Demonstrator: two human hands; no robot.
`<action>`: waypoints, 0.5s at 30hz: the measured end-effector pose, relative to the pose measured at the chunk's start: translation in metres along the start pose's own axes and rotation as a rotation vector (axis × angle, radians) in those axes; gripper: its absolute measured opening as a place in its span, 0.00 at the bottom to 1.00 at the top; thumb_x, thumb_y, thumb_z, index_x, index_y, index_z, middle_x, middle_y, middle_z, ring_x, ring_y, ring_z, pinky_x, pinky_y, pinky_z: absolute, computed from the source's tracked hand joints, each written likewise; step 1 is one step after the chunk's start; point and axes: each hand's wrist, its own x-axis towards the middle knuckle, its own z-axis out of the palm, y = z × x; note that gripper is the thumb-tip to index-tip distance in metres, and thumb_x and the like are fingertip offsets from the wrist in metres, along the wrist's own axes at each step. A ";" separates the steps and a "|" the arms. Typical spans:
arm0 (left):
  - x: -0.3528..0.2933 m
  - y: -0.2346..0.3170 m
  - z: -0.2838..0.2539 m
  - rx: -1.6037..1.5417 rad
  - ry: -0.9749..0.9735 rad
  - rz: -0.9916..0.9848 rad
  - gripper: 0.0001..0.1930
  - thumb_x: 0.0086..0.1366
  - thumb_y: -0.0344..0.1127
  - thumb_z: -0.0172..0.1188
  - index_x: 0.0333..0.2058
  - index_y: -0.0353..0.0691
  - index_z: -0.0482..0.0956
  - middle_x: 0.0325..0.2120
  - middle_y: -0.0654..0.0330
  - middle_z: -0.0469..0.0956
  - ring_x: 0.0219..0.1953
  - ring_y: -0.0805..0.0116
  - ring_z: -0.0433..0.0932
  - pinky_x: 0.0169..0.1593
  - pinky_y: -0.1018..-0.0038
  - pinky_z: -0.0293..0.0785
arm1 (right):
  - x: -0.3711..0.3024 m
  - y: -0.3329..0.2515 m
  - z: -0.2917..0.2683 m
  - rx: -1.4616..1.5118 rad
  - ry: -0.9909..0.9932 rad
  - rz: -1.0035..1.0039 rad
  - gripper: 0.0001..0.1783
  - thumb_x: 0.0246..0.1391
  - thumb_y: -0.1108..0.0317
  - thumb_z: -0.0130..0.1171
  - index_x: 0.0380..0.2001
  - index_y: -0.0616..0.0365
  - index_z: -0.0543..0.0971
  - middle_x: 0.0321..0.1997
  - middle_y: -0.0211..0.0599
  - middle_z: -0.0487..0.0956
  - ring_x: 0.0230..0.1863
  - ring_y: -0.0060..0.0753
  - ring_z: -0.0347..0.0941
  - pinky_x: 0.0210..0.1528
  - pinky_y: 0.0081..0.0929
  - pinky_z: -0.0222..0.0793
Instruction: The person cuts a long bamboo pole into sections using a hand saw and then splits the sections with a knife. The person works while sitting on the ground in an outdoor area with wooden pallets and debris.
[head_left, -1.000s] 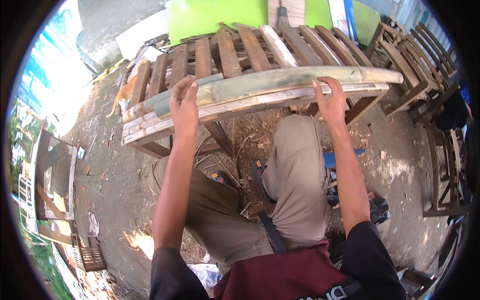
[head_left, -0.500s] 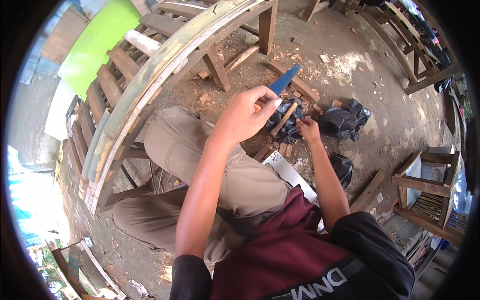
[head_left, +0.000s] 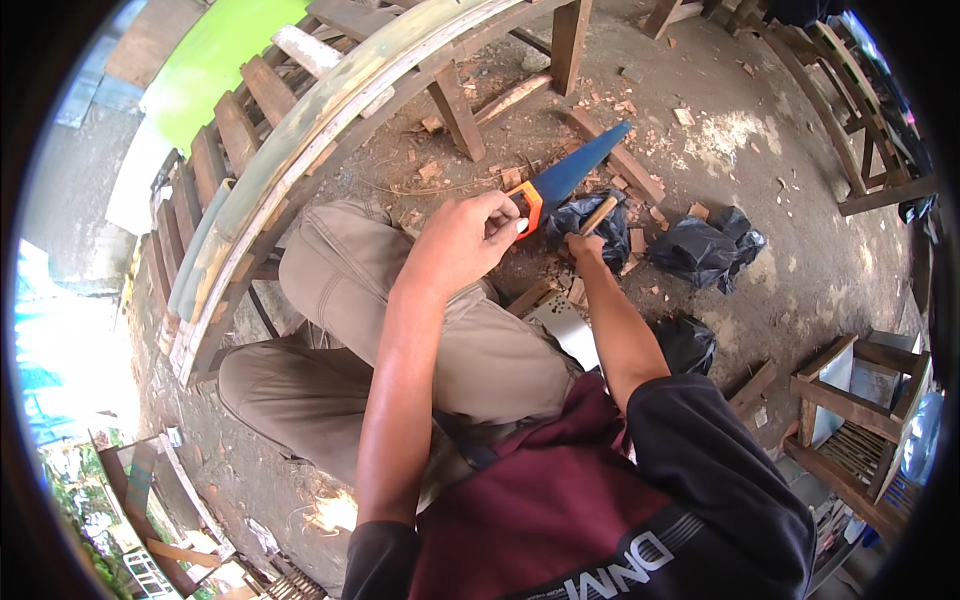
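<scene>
A handsaw with a blue blade and an orange handle (head_left: 533, 207) points away to the far right. My left hand (head_left: 455, 245) is closed at the near end of its handle, thumb and fingertips pinched together. Just right of it, my right hand (head_left: 583, 246) is wrapped round a light wooden stick (head_left: 600, 213), which slants up to the right; whether it is a tool's handle I cannot tell. Beneath the stick lies a crumpled black plastic bag (head_left: 617, 232). Behind the saw blade, a brown wooden block (head_left: 630, 165) rests on the ground.
A curved slatted wooden bench (head_left: 340, 105) arcs round on the left. More black bags (head_left: 708, 250) lie at right, among scattered wood chips. A white plate with holes (head_left: 565, 330) sits by my leg. A wooden stool-like frame (head_left: 860, 400) stands at far right.
My right hand has closed round the wooden stick and shifted left with it, its upper end now raised. The saw in my left hand has turned, showing more of its orange handle.
</scene>
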 end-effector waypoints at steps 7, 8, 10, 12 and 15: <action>-0.025 -0.009 -0.018 -0.083 0.143 -0.015 0.08 0.65 0.31 0.63 0.39 0.34 0.81 0.31 0.55 0.84 0.31 0.68 0.84 0.37 0.72 0.77 | -0.087 -0.055 -0.049 0.279 -0.134 -0.117 0.22 0.60 0.56 0.59 0.35 0.71 0.74 0.27 0.40 0.76 0.22 0.34 0.72 0.23 0.32 0.69; -0.018 0.001 -0.014 -0.089 0.117 0.012 0.07 0.66 0.31 0.63 0.39 0.34 0.81 0.30 0.55 0.84 0.31 0.68 0.84 0.37 0.72 0.77 | -0.072 -0.043 -0.059 0.458 -0.073 -0.178 0.22 0.56 0.56 0.57 0.27 0.70 0.77 0.20 0.41 0.75 0.16 0.38 0.71 0.22 0.37 0.68; -0.020 -0.001 -0.014 -0.070 0.107 -0.001 0.07 0.66 0.32 0.63 0.39 0.34 0.81 0.30 0.55 0.84 0.31 0.68 0.84 0.37 0.72 0.77 | -0.096 -0.022 -0.062 0.501 -0.067 -0.220 0.22 0.56 0.56 0.57 0.27 0.71 0.78 0.22 0.44 0.77 0.19 0.40 0.73 0.26 0.39 0.70; -0.022 -0.003 -0.014 -0.047 0.098 -0.003 0.07 0.66 0.32 0.63 0.39 0.34 0.81 0.30 0.55 0.84 0.31 0.68 0.84 0.37 0.72 0.76 | -0.115 0.007 -0.069 0.347 0.005 -0.308 0.21 0.55 0.58 0.57 0.28 0.72 0.78 0.24 0.47 0.79 0.24 0.43 0.76 0.32 0.41 0.72; -0.023 0.008 -0.012 -0.032 0.072 0.004 0.08 0.66 0.32 0.63 0.39 0.34 0.81 0.31 0.55 0.84 0.32 0.68 0.84 0.38 0.71 0.77 | -0.102 0.051 -0.088 0.027 0.019 -0.273 0.23 0.55 0.56 0.62 0.34 0.73 0.80 0.28 0.50 0.81 0.32 0.44 0.80 0.39 0.40 0.73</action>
